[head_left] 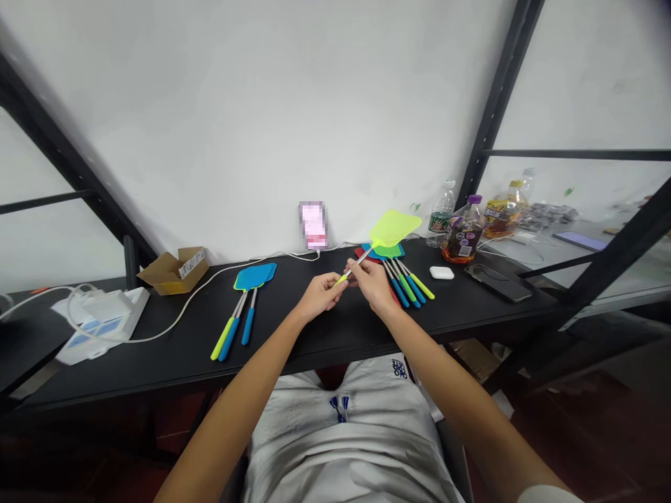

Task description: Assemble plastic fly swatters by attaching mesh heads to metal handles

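A yellow-green fly swatter point(394, 227) is held up at a slant over the middle of the black table, its flat head pointing away to the right. My left hand point(321, 296) is closed round its yellow handle, with part of the grip hidden by the fingers. Farther up, my right hand point(370, 281) pinches the thin metal shaft. To the right of my right hand lies a bunch of several fly swatters point(402, 279) with blue, green and yellow handles. Left of my left hand are blue-headed fly swatters point(252, 277), one with a yellow handle.
A phone point(313, 225) leans on the wall with a white cable. An open cardboard box point(175, 272) and a white power strip point(107, 325) are on the left. Bottles point(464, 230), a white earphone case point(441, 273) and a dark phone point(498, 282) are on the right.
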Available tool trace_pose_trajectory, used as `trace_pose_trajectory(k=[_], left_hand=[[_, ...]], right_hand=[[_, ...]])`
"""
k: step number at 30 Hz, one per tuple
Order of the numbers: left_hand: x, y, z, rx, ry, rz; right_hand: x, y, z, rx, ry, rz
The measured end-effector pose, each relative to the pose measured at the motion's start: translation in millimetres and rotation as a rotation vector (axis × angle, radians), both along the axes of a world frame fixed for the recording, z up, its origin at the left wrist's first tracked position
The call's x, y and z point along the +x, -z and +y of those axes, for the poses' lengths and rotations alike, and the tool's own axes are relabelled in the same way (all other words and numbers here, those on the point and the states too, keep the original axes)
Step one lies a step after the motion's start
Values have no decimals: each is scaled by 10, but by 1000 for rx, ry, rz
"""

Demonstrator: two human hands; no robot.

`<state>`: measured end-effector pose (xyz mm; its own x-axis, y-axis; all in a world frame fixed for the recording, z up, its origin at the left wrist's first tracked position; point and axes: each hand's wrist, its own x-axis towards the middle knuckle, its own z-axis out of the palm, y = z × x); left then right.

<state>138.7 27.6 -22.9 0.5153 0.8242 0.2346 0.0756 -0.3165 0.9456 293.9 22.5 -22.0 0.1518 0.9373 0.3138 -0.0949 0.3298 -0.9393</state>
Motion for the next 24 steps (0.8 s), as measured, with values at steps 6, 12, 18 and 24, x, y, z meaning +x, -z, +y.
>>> trace_pose_trajectory(k=[6,12,18,24], left_hand=[[25,-29,-27,32,-37,25],[43,-28,-27,-15,-87,17],[29,44,10,28,-151,45],[-64,8,-32,300,-282,231]], right_hand=[[21,73,58,5,46,-345],[317,-111,77,13,177,-443],[832,-293,40,-170,472,-1021],[970,-256,99,-457,488,-1239]])
